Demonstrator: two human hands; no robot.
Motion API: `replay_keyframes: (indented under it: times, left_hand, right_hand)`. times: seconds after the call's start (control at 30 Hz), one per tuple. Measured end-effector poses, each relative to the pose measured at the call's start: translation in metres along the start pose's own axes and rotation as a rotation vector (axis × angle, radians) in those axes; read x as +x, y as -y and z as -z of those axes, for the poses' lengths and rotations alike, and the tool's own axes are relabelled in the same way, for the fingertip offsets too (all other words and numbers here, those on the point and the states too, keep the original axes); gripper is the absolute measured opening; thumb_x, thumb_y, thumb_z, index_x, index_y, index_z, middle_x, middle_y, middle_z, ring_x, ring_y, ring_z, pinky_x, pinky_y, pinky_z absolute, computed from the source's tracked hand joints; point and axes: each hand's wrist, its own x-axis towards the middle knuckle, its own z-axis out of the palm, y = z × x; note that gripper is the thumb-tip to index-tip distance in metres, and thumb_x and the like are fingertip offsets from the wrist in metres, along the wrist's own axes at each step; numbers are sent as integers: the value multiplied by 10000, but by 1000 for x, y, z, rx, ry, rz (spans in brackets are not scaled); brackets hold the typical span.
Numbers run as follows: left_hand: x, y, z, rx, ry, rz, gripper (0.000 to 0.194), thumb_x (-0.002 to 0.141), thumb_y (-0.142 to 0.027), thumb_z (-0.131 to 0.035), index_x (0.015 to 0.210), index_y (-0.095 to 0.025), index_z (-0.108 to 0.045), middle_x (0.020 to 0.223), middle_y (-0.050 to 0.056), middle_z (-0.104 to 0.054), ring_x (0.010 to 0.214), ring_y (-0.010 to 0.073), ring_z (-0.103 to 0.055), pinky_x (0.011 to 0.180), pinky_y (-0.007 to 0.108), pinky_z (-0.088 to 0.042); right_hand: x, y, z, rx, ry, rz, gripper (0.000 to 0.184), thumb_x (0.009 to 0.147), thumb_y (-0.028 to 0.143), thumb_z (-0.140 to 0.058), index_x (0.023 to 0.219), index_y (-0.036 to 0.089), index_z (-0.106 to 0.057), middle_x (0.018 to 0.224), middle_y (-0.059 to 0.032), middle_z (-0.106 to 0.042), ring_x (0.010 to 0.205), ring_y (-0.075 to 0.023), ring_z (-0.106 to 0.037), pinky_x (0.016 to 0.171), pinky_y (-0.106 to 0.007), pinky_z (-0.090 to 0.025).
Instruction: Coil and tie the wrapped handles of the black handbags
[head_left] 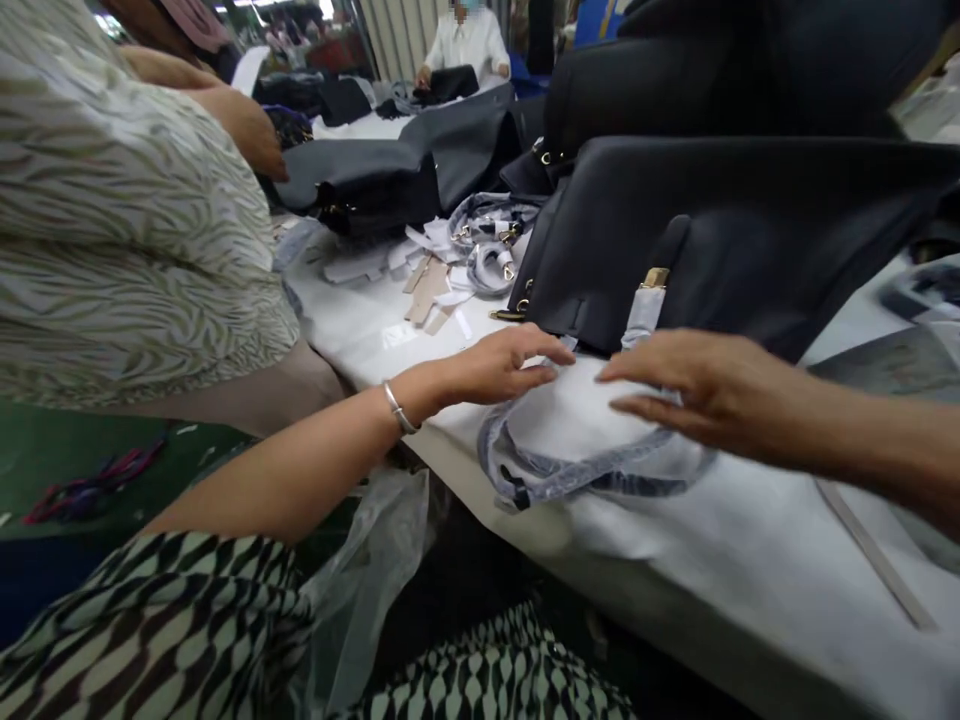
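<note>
My left hand [510,365], with a silver bangle at the wrist, reaches over the table edge, fingers stretched and thumb apart, holding nothing. From the right, my right hand [697,385] comes in open, its fingers pointing at the left one. Below both hands a plastic-wrapped strap [577,470] lies in a loop on the white tabletop. Just behind them a black leather bag [720,240] rests on the table. Its flap strap carries a gold clasp [655,278] with white wrapping beneath, partly hidden by my right hand.
Wrapped straps with gold hooks [491,262] and paper scraps [429,290] lie beyond my left hand. More black bags [360,175] are at the back. A co-worker in a patterned top [135,230] stands close on the left; another person [466,45] sits at the far end.
</note>
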Motion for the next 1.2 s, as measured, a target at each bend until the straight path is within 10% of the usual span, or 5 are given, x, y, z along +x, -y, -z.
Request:
replay_keyframes:
  times: [0.23,0.47,0.87,1.2]
  left_hand:
    - [12,-24,-13,-89,-395,149,125,863,-227,-605,912,-115,-632,861,42,-622,738,126,-570,718,265,-475]
    - [-59,-88,-28,353,56,-119,339,901,-488,-539,886,-157,-611,794,61,-633,768,195,-576,719,328,-420]
    - [-52,-85,-35,536,239,-194,90,876,-270,-552,836,-190,-563,774,33,-637,718,187,-566,936,408,-348]
    - [-42,-46,12,658,241,-268,59,818,-137,-544,811,-196,-546,935,64,-641,1022,243,-521,952,392,-345]
  right_hand:
    - [-57,48,-67,-32,136,46,426,874,337,-584,1271,189,-548,1171,-121,-642,1039,-259,-598,905,-428,-470]
    - [-51,54,-95,-116,46,67,214,930,143,-427,1046,171,-605,1055,-78,-650,972,-202,-572,1047,-458,-318]
    - [-84,75,-24,-122,126,-92,203,949,261,-426,819,177,-556,802,-54,-606,717,-178,-504,691,-320,-362]
    - [-112,58,-32,39,20,-149,220,968,320,-406,940,214,-597,892,-58,-642,855,-195,-590,783,-340,-466]
